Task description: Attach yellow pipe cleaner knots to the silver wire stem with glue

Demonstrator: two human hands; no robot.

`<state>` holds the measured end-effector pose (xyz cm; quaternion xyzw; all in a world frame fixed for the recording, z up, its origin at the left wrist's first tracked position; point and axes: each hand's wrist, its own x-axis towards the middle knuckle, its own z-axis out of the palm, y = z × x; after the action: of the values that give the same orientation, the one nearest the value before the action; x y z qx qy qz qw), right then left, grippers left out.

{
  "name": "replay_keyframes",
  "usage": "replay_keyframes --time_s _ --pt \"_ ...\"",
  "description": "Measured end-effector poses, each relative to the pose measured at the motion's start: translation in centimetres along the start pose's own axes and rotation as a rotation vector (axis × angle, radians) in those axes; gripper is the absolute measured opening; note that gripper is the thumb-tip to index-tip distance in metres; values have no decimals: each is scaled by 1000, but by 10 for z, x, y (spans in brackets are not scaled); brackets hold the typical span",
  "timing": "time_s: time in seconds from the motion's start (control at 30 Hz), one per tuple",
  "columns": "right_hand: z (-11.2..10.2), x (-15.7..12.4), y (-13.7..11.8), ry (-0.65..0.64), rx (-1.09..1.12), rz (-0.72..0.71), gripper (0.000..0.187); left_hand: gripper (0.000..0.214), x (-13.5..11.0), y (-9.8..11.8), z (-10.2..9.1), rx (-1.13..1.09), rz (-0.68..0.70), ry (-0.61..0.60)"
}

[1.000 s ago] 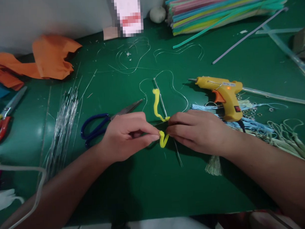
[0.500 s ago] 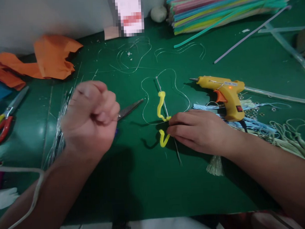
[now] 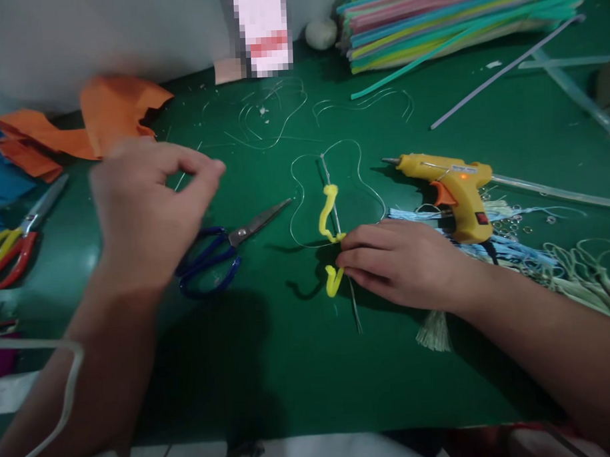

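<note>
My right hand (image 3: 396, 265) is closed on a bent yellow pipe cleaner (image 3: 328, 211), whose upper part runs along a thin wire stem (image 3: 325, 166). A short yellow end and wire tails stick out below the fingers. Fine wire loops (image 3: 363, 166) spread like a wing outline from the top of the stem. My left hand (image 3: 143, 187) is raised at the left, blurred, thumb and forefinger brought together; whatever they may hold is too small to make out. Between my hands lie blue-handled scissors (image 3: 257, 222), partly behind the left wrist.
A yellow glue gun (image 3: 446, 170) with its lamp lit lies right, beside blue and pale tassels (image 3: 516, 244) and small rings. Pipe cleaners (image 3: 458, 23) are bundled at the back. Orange cloth (image 3: 115, 112) and red-and-yellow scissors (image 3: 27, 231) lie left. Loose wire (image 3: 276, 133) lies behind.
My left hand has moved left and turned from a curled fist to a pinch, uncovering the blue scissors' handles. My right hand keeps its hold on the pipe cleaner.
</note>
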<state>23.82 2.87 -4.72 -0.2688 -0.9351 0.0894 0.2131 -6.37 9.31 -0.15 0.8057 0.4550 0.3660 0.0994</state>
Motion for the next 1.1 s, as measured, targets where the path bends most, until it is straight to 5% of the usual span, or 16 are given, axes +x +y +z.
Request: replay_keyframes --time_s 0.1,0.2,0.27,0.37,0.6,1.1 --pt "-2 1 -2 10 19 1 16 45 -2 4 7 200 23 -77" --pt "-5 2 -3 -2 44 -4 18 11 -1 17 14 299 167 -163" --pt "-6 3 -3 -10 57 -6 20 10 -4 30 20 236 157 -157" --pt "-8 4 -4 -4 63 -4 22 36 -9 47 32 -127 -91 -242" --pt "-8 5 -3 57 119 -1 21 31 -10 65 54 -683 -423 -426" --pt "-8 10 -17 422 308 299 16 10 -18 73 56 -756 -300 -382"
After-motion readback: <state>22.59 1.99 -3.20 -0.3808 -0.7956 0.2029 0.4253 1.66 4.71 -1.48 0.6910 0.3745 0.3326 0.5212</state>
